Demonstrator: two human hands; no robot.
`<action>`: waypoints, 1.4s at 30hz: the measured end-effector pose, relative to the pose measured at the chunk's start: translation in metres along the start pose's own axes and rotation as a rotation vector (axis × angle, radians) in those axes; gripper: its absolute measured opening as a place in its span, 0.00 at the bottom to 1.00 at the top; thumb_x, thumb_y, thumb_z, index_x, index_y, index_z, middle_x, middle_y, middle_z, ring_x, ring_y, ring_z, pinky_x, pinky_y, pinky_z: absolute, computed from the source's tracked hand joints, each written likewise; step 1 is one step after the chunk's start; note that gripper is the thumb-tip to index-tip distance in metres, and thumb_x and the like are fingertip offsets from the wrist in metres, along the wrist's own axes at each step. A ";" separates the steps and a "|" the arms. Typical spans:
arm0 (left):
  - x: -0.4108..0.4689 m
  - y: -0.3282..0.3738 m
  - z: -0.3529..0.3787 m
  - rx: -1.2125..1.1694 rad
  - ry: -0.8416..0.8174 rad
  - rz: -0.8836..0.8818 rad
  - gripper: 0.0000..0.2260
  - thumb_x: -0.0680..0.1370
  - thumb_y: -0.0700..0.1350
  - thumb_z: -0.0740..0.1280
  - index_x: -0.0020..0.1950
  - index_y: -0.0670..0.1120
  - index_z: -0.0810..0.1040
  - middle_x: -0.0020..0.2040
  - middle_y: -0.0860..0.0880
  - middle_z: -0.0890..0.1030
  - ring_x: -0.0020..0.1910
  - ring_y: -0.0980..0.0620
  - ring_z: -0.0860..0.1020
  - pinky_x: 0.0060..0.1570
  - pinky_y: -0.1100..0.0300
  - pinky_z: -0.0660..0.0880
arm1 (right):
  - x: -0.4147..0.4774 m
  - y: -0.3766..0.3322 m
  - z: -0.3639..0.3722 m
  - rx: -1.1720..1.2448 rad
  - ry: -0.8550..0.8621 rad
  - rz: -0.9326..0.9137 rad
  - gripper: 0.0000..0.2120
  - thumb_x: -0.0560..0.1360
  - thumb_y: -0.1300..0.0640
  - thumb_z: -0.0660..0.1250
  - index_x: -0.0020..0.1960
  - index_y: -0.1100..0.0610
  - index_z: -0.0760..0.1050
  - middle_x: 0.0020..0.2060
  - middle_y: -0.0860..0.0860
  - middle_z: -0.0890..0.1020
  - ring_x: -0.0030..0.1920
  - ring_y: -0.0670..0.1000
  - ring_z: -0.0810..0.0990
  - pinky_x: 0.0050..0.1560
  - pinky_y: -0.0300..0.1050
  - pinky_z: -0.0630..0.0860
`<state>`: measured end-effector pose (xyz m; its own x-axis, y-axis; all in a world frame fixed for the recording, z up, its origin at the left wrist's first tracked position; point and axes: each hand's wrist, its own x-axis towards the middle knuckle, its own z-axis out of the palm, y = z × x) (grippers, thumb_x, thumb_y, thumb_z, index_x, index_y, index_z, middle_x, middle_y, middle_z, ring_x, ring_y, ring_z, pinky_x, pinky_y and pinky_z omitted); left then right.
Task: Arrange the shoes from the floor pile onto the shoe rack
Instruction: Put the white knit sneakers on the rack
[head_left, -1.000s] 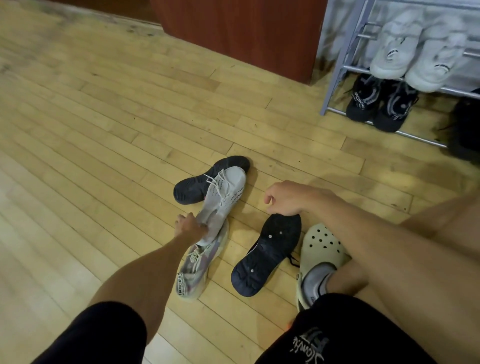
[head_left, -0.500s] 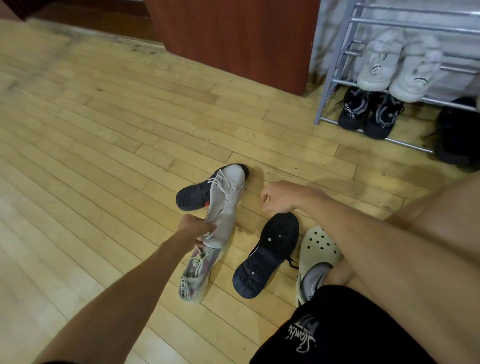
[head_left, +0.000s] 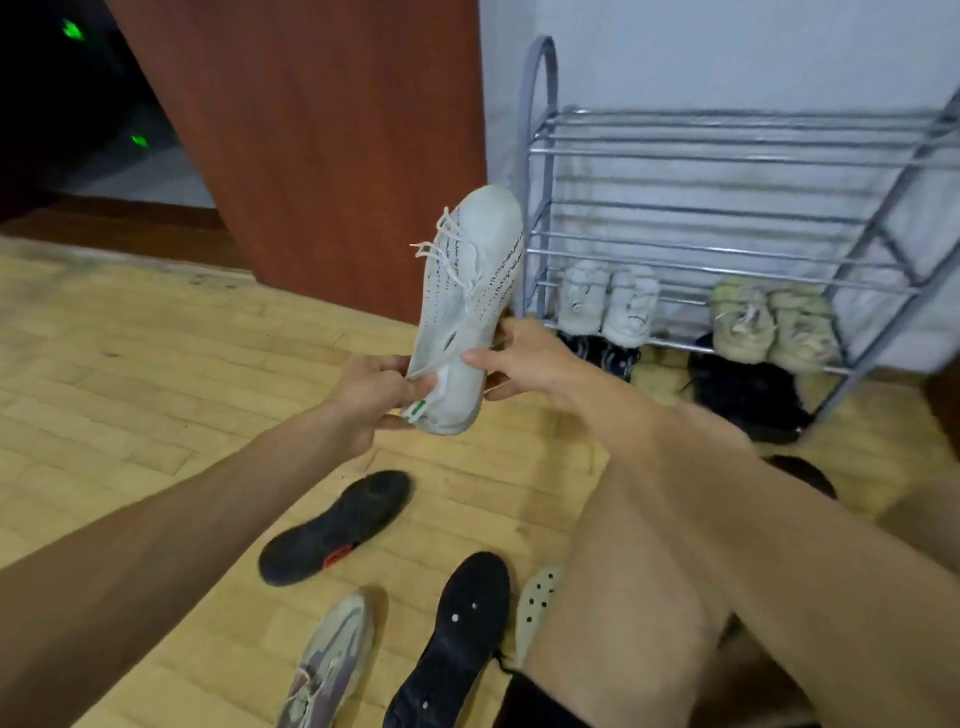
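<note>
White sneaker (head_left: 470, 306), toe up, gripped at its heel end by left hand (head_left: 371, 395) and right hand (head_left: 524, 364), beside shoe rack (head_left: 540, 208).

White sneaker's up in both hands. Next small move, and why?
Probably carry the white sneaker right, toward the shoe rack: both the left hand and right hand grip its heel end, toe up, and the upper shelves look bare.

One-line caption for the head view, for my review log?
Both hands, left hand and right hand, hold a white sneaker before the shoe rack.
</note>
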<state>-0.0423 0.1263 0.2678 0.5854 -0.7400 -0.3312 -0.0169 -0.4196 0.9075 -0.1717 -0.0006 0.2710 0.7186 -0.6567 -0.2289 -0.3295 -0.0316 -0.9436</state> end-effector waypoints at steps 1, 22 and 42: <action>0.001 0.019 0.011 0.035 -0.026 0.040 0.09 0.74 0.39 0.71 0.53 0.43 0.82 0.44 0.46 0.83 0.39 0.50 0.80 0.40 0.57 0.80 | -0.006 -0.008 -0.020 0.007 0.039 -0.029 0.21 0.75 0.60 0.71 0.66 0.61 0.72 0.60 0.53 0.79 0.55 0.57 0.82 0.45 0.50 0.83; -0.082 0.112 0.364 0.206 -0.523 0.102 0.07 0.70 0.30 0.72 0.44 0.37 0.77 0.40 0.43 0.81 0.35 0.49 0.79 0.31 0.56 0.77 | -0.274 0.121 -0.331 -0.109 0.639 0.254 0.17 0.78 0.56 0.66 0.65 0.60 0.75 0.50 0.53 0.82 0.47 0.51 0.84 0.46 0.43 0.82; -0.065 -0.056 0.463 0.630 -0.723 -0.221 0.04 0.73 0.33 0.70 0.45 0.38 0.77 0.46 0.40 0.81 0.39 0.47 0.79 0.40 0.52 0.77 | -0.320 0.377 -0.276 -0.032 0.487 0.880 0.14 0.78 0.54 0.65 0.58 0.63 0.76 0.53 0.56 0.77 0.52 0.56 0.79 0.50 0.48 0.80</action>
<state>-0.4550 -0.0456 0.1195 -0.0058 -0.6661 -0.7459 -0.5188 -0.6356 0.5717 -0.6952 -0.0107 0.0542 -0.1145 -0.6925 -0.7123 -0.6441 0.5976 -0.4775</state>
